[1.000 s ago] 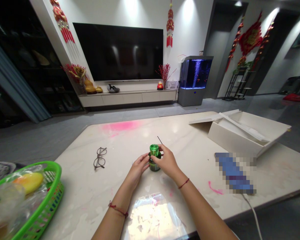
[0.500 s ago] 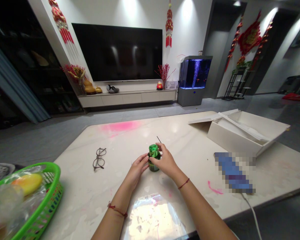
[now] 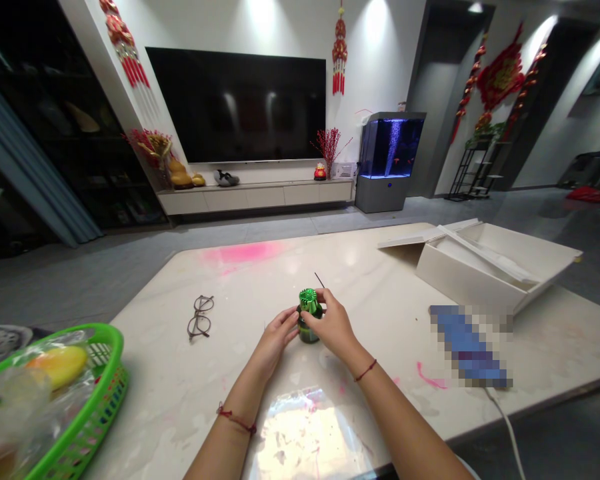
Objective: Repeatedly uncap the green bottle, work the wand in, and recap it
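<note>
A small dark green glass bottle [image 3: 309, 334] stands upright on the table in front of me, topped by a shiny green slotted cap [image 3: 308, 299]. My left hand [image 3: 280, 331] holds the bottle's left side with its fingertips. From the right, my right hand [image 3: 333, 321] closes thumb and fingers around the bottle near the base of the cap. Just beyond the right fingers a thin dark stick [image 3: 319, 280] shows; I cannot tell whether it touches them.
Folded-out eyeglasses [image 3: 200, 317] lie to the left, near a green plastic basket [image 3: 111, 353] with bagged items. To the right are an open white box [image 3: 470, 273] and a blurred-out blue object [image 3: 467, 347] with a white cable [image 3: 507, 427]. Pink stains [image 3: 245, 252] mark the pale tabletop [image 3: 370, 267].
My right hand has shifted slightly and the slotted cap shows at a slightly different turn. The bottle stays in place between both hands; the whole view has drifted a little.
</note>
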Available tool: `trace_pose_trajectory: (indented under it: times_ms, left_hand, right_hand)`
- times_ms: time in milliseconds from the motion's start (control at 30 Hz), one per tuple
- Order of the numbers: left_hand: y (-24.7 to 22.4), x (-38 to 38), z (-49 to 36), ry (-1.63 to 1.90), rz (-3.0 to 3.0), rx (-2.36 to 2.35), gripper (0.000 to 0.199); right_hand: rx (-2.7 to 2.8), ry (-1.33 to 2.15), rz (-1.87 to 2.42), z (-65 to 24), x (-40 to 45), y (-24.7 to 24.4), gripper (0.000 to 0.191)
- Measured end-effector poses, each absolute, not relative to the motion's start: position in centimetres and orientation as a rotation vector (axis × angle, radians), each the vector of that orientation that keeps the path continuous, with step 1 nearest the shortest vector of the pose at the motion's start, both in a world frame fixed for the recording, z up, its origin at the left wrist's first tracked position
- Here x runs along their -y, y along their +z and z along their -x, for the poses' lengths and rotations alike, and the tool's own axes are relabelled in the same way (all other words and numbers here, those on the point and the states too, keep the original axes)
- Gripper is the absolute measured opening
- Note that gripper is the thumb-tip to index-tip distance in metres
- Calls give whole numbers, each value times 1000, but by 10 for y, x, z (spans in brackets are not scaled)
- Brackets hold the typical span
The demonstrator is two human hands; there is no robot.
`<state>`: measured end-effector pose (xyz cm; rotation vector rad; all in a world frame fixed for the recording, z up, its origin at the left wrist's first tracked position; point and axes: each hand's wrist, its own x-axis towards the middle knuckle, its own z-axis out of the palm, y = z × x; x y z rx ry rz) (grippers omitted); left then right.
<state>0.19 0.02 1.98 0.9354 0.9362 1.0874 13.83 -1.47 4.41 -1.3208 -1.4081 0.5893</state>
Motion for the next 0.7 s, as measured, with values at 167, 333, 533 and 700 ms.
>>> trace_pose_trajectory:
  times_ms: [167, 333, 533, 700]
  left_hand:
    - [19, 0, -1, 1069, -947, -943, 39]
    - [20, 0, -2, 1074, -941, -954, 41]
    - [19, -1, -2, 1068, -942, -950, 42]
    - [17, -2, -1, 1080, -938, -948, 41]
  right_hand:
    - [1439, 620, 1278, -141, 14, 43, 36]
    - [1458, 644, 1269, -143, 12, 42, 40]
    - [1471, 664, 1292, -143, 13, 43, 53]
    - [1390, 665, 1285, -140, 16, 45, 63]
